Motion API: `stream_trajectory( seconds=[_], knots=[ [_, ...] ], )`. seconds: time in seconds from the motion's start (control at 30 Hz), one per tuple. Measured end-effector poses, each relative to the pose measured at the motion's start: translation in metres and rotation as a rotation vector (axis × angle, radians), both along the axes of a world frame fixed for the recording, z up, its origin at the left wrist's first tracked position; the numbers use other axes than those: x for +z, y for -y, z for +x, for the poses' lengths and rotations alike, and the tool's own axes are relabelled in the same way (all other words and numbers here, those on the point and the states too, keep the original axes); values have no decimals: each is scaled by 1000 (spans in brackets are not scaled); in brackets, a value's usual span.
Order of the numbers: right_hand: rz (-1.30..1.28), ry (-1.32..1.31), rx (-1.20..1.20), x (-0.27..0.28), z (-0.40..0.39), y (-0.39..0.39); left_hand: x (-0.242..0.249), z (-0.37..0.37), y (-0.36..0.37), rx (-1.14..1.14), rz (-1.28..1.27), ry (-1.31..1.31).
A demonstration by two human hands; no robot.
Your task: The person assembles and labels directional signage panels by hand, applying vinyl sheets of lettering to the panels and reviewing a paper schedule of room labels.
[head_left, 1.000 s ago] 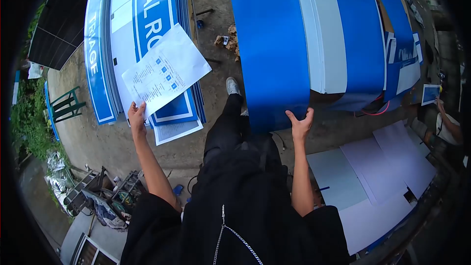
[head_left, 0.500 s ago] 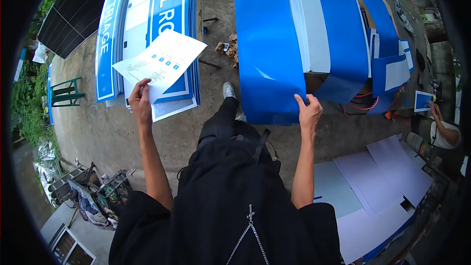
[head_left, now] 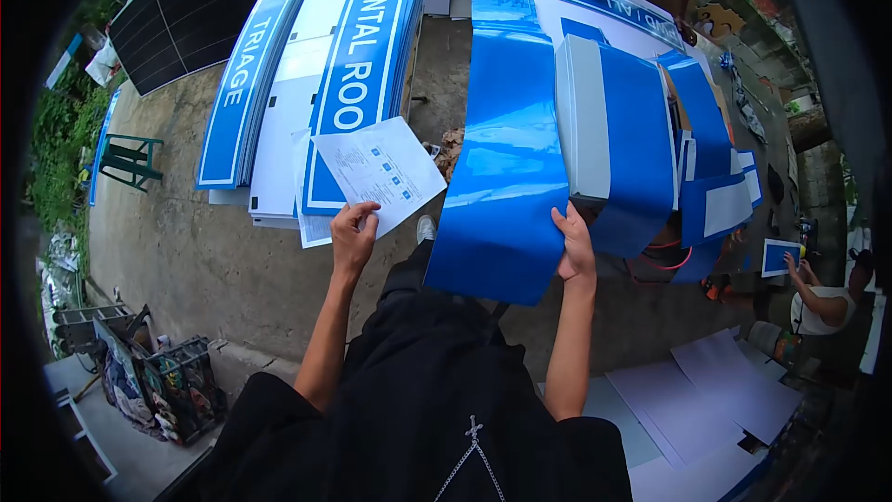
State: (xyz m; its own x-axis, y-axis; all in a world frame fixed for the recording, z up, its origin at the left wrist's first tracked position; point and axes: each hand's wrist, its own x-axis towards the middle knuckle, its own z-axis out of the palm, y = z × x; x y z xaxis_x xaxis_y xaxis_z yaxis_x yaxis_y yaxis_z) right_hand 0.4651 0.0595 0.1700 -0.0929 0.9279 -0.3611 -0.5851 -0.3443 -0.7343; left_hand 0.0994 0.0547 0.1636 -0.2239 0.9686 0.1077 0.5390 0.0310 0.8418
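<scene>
Here, the printed sheet [head_left: 395,163] extends ahead of the left hand [head_left: 356,228], pinched between thumb and fingers.

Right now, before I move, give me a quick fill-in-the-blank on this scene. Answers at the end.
The left hand holds a printed page whose background colour is ____.
The right hand grips the edge of a glossy sheet coloured ____.
The leftmost long sign carries the word ____.
The pendant on the person's chain is shaped like a ____.

Missing words: white; blue; TRIAGE; cross.
</scene>
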Motion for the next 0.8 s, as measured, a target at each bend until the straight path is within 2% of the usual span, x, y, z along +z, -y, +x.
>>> stream_trajectory(
  seconds=[0.1, 0.17, 0.2, 0.27, 0.37, 0.47, 0.5, 0.6, 0.63, 0.73, 0.8],
  knots=[
    [1, -256, -146, 4, -32, -13, -23, -2, 7, -107, 28, 27],
    [-10, -305, -230, 11, -58, -21, -23, 2, 13, -217, 36, 107],
    [-14, -320, -269, 12, -70, -24, -13, 9, 14, -271, 76, 249],
    [8, -281, -315, 21, -97, -32, 9, 18, 20, -234, -35, 577],
    [83, -201, -374, 37, -137, -40, -37, 18, 18, -209, 57, 824],
    [10, -262, -348, 29, -156, -41, 38, 28, -4, 60, -200, 909],
    [8, -188, -360, 20, -161, -41, 51, 33, -14, 158, -180, 968],
    [-59, -791, -324, 14, -164, -38, 73, 15, -27, 190, -192, 959],
    [14, -827, -302, -9, -171, -37, 87, 7, -29, 190, -195, 981],
    [19, -666, -165, -92, -195, -65, 139, -20, -29, 143, -226, 876],
    [-38, -620, -126, -120, -218, -101, 164, -42, -24, 120, -224, 823]
  ],
)
